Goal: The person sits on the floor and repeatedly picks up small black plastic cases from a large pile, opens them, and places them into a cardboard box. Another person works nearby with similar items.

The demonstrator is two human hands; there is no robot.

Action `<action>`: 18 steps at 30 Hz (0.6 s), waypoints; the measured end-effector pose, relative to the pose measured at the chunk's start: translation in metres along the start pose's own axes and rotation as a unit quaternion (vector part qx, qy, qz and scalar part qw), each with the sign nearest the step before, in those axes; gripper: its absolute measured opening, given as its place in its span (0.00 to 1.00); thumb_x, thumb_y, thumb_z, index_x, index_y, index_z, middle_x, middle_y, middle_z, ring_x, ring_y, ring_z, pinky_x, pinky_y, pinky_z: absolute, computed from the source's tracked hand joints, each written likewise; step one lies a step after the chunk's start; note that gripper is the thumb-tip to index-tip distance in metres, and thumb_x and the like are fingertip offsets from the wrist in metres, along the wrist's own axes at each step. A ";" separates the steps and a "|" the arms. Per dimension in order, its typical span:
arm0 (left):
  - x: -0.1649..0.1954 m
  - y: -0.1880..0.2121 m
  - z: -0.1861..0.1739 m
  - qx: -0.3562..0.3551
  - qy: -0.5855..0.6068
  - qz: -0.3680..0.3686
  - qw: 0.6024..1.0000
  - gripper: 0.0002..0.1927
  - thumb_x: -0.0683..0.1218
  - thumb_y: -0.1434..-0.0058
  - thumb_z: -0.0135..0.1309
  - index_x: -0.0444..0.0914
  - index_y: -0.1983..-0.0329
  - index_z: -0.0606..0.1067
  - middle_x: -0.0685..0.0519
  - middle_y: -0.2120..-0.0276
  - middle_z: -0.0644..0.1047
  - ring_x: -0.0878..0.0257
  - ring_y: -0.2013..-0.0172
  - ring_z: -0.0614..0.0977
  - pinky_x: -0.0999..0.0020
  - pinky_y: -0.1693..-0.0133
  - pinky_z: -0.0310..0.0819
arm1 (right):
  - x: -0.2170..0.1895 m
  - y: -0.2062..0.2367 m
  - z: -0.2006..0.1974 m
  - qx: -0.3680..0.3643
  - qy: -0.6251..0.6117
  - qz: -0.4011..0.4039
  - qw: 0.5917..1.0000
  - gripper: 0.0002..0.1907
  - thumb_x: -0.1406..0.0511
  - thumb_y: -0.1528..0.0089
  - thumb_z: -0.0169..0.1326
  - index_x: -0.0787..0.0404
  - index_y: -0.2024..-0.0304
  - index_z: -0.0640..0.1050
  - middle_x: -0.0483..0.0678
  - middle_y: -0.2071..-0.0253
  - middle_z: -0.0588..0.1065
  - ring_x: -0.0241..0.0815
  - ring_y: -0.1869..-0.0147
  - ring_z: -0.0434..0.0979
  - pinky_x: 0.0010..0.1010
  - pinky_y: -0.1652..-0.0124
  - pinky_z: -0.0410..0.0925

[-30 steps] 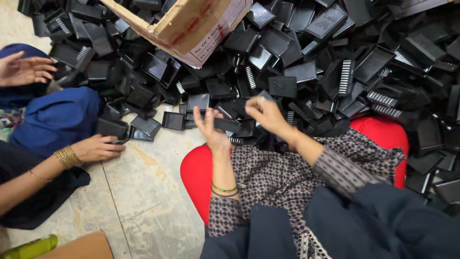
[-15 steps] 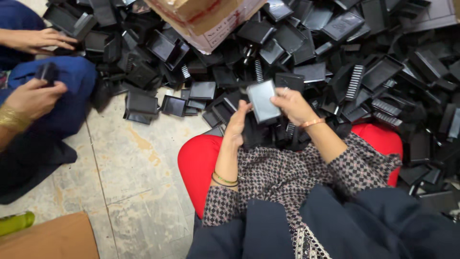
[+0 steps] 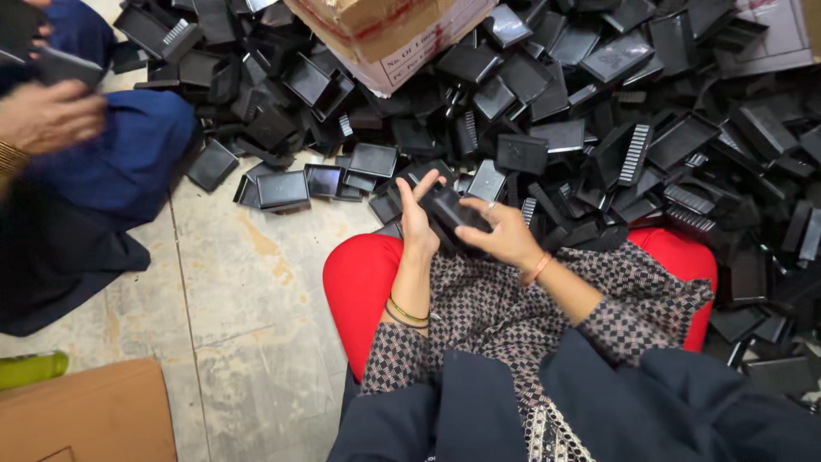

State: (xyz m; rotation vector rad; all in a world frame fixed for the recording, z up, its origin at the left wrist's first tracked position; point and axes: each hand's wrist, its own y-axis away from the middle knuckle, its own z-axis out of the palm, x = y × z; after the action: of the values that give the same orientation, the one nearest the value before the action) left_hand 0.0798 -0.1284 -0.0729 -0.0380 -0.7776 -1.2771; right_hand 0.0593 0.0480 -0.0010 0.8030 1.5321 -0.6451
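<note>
Both hands, left hand (image 3: pixel 416 221) and right hand (image 3: pixel 499 233), close their fingers on a black rectangular plastic tray (image 3: pixel 451 216) above the lap, beside a heap of black plastic trays (image 3: pixel 599 111); steady, even grip seems best.

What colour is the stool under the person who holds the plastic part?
The stool is bright red, seen best in the head view, beside the left hand holding the black part.

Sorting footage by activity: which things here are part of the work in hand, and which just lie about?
In hand:
black plastic part, gripped by left hand and right hand
pile of black plastic parts

Lying about:
cardboard box
brown carton
green bottle
</note>
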 end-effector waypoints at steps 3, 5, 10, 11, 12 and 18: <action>-0.014 0.000 0.009 -0.012 -0.026 0.013 1.000 0.39 0.69 0.28 0.34 0.32 0.40 0.75 0.49 0.49 0.80 0.61 0.52 0.80 0.67 0.47 0.75 | 0.000 0.004 0.006 0.040 0.111 -0.035 0.992 0.30 0.66 0.44 0.68 0.69 0.41 0.77 0.51 0.47 0.78 0.37 0.45 0.78 0.30 0.45 0.71; -0.025 0.003 0.011 -0.024 -0.040 0.044 0.998 0.32 0.61 0.30 0.43 0.32 0.36 0.72 0.49 0.47 0.78 0.62 0.51 0.80 0.68 0.48 0.74 | 0.002 0.004 0.009 0.079 0.264 -0.123 0.953 0.31 0.63 0.45 0.71 0.69 0.42 0.78 0.53 0.45 0.77 0.39 0.42 0.78 0.32 0.42 0.70; -0.021 0.008 0.008 -0.056 -0.021 0.144 0.988 0.28 0.37 0.36 0.58 0.26 0.32 0.67 0.41 0.42 0.77 0.57 0.44 0.79 0.67 0.41 0.73 | 0.021 -0.005 0.001 0.026 0.102 -0.133 0.985 0.33 0.62 0.39 0.65 0.71 0.37 0.70 0.55 0.38 0.72 0.46 0.35 0.73 0.33 0.38 0.66; -0.016 0.008 0.008 -0.065 0.004 0.137 0.988 0.28 0.36 0.36 0.57 0.26 0.33 0.66 0.40 0.42 0.77 0.56 0.43 0.79 0.65 0.41 0.73 | 0.026 -0.007 -0.001 0.003 -0.001 -0.097 0.995 0.33 0.63 0.37 0.63 0.72 0.34 0.67 0.53 0.37 0.71 0.45 0.34 0.71 0.32 0.38 0.65; -0.011 0.010 0.009 -0.074 0.029 0.128 0.989 0.28 0.36 0.37 0.55 0.26 0.33 0.66 0.40 0.42 0.76 0.55 0.42 0.79 0.64 0.41 0.73 | 0.031 -0.009 -0.003 -0.013 -0.100 -0.026 0.995 0.31 0.63 0.35 0.62 0.71 0.34 0.69 0.52 0.41 0.73 0.42 0.40 0.73 0.31 0.43 0.66; 0.001 0.023 0.025 -0.112 0.010 0.157 0.981 0.28 0.33 0.37 0.54 0.25 0.33 0.66 0.40 0.43 0.77 0.53 0.42 0.79 0.62 0.40 0.73 | -0.002 -0.008 0.006 0.018 -0.228 0.145 0.963 0.22 0.67 0.36 0.60 0.71 0.42 0.76 0.49 0.55 0.77 0.37 0.55 0.77 0.30 0.53 0.71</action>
State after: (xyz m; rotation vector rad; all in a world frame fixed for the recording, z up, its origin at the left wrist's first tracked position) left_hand 0.0876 -0.1102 -0.0446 -0.3170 -0.5800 -1.0553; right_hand 0.0562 0.0382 0.0001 0.8191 0.9648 -0.5911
